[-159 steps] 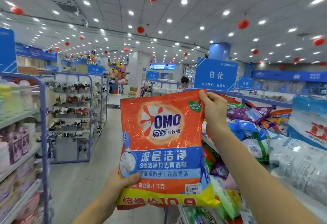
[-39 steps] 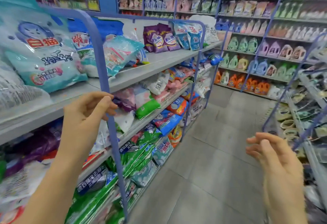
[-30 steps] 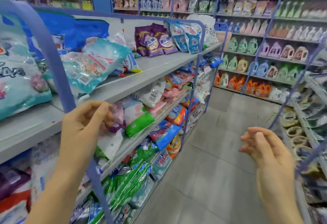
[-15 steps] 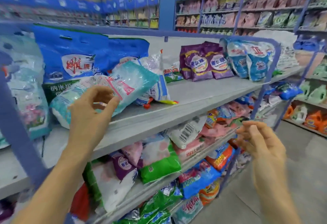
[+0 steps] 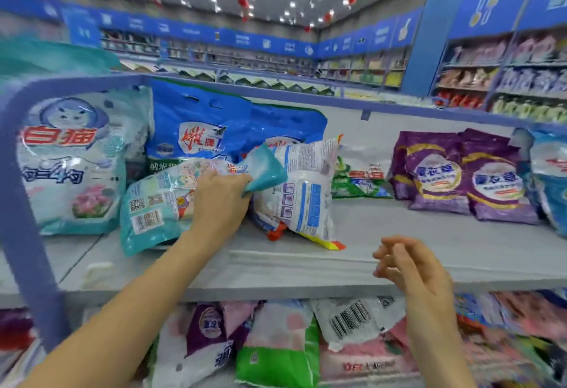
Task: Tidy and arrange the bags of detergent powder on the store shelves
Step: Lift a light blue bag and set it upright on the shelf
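Bag of teal detergent powder (image 5: 153,206) lies toppled on its side near the front of the top shelf (image 5: 399,234), printed back and barcode facing out. It leans against the blue bags (image 5: 199,130) standing behind it. The left hand (image 5: 219,200) grips it near its right end, fingers curled into the film where the teal corner bunches up. That corner overlaps a white bag with blue print (image 5: 302,200), which is itself tipped at an angle just beside it.

The right hand (image 5: 408,265) hovers in front of the shelf edge, fingers loosely bent and holding nothing.

The step in hand looks like standing this bag up. A 1-handed pull at 1 end would likely let the loose powder slump and fold the bag, so the free hand should come under the left, barcode end. Lift, turn the front face outward, then set it upright next to the matching white-cat bag (image 5: 70,167) at the left. Keep the corner clear of the white bag so that 1 does not slide off the front.

Further right stand a green bag (image 5: 359,179) and 2 purple bags (image 5: 460,173), well apart from the hands.
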{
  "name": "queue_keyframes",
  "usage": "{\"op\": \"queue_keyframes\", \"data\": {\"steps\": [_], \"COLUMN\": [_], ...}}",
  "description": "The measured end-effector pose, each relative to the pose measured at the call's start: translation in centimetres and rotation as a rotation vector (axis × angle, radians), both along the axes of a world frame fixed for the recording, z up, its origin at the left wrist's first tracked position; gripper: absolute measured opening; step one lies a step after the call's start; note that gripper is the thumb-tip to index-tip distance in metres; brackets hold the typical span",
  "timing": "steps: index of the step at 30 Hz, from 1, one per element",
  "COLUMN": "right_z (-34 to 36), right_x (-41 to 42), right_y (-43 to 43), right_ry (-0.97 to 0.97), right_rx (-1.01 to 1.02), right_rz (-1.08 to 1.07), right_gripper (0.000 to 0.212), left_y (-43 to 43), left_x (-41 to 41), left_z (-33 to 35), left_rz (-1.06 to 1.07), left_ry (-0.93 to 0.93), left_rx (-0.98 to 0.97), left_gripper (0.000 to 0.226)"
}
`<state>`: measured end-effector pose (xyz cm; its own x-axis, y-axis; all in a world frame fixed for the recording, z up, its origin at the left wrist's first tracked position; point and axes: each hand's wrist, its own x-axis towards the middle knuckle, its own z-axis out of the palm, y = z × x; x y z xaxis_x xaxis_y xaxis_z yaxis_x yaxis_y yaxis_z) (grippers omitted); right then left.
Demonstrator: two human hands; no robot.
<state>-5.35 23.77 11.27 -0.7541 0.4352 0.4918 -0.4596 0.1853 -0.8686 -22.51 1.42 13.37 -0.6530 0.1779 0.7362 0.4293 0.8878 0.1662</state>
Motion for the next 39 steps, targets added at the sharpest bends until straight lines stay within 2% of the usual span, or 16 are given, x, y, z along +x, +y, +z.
{"op": "queue_keyframes", "data": {"steps": [4, 6, 8, 12, 14, 15, 18, 22, 23, 26, 28, 29, 32, 34, 36, 39], "right_z": [0.1, 0.7, 1.5, 4.2, 5.8, 6.6, 8.2, 8.7, 8.6, 8.7, 8.7, 8.5, 8.2, 8.1, 7.9, 7.7], "right_x": [-1.6, -2.7, -4.0, -7.2, -9.2, -10.3, -14.1, -18.9, -19.7, -20.2, -20.4, -20.6, -20.8, -20.5, -20.4, -20.1], "right_y": [-0.8, -1.4, -2.0, -4.5, -6.1, -7.0, -9.1, -10.6, -10.8, -11.7, -12.0, -12.0, -12.1, -12.6, -13.2, -13.7], "right_ry": [-0.008, -0.011, -0.017, 0.011, -0.001, -0.016, -0.107, -0.292, -0.303, -0.274, -0.211, -0.173, -0.091, -0.015, 0.051, 0.087], "right_rx": [0.018, 0.030, 0.065, 0.151, 0.194, 0.207, 0.177, -0.037, -0.085, -0.155, -0.146, -0.127, -0.024, 0.024, 0.049, 0.039], "right_rz": [0.106, 0.145, 0.154, 0.224, 0.265, 0.290, 0.368, 0.457, 0.502, 0.545, 0.449, 0.404, 0.317, 0.264, 0.198, 0.147], "right_gripper": [0.060, 0.036, 0.018, 0.015, 0.012, 0.010, 0.032, 0.065, 0.063, 0.034, 0.025, 0.019, 0.008, 0.009, 0.012, 0.015], "left_y": [-2.1, -3.6, -5.0, -7.6, -8.9, -9.5, -10.2, -10.1, -10.0, -10.0, -10.1, -10.1, -10.7, -10.9, -11.0, -11.4], "left_x": [-0.6, -0.6, -0.5, -0.7, -1.5, -1.9, -3.2, -4.3, -4.4, -4.7, -5.3, -5.6, -6.8, -6.6, -5.4, -3.5], "left_z": [2.6, 4.4, 6.4, 10.7, 11.9, 11.9, 10.5, 9.3, 9.4, 10.3, 10.8, 10.9, 10.6, 10.4, 10.1, 8.0], "left_rz": [-0.136, -0.219, -0.293, -0.361, -0.412, -0.429, -0.438, -0.530, -0.550, -0.466, -0.375, -0.354, -0.276, -0.210, -0.186, -0.131], "left_ry": [-0.037, -0.032, -0.080, -0.098, -0.123, -0.163, -0.321, -0.350, -0.365, -0.433, -0.332, -0.256, -0.076, -0.005, 0.010, -0.153], "left_rx": [0.442, 0.614, 0.823, 1.196, 1.389, 1.449, 1.500, 1.467, 1.477, 1.456, 1.303, 1.211, 0.986, 1.003, 1.116, 1.132], "left_gripper": [0.040, 0.048, 0.043, 0.029, 0.013, 0.022, 0.043, 0.023, 0.024, 0.034, 0.016, 0.015, 0.037, 0.042, 0.045, 0.047]}}
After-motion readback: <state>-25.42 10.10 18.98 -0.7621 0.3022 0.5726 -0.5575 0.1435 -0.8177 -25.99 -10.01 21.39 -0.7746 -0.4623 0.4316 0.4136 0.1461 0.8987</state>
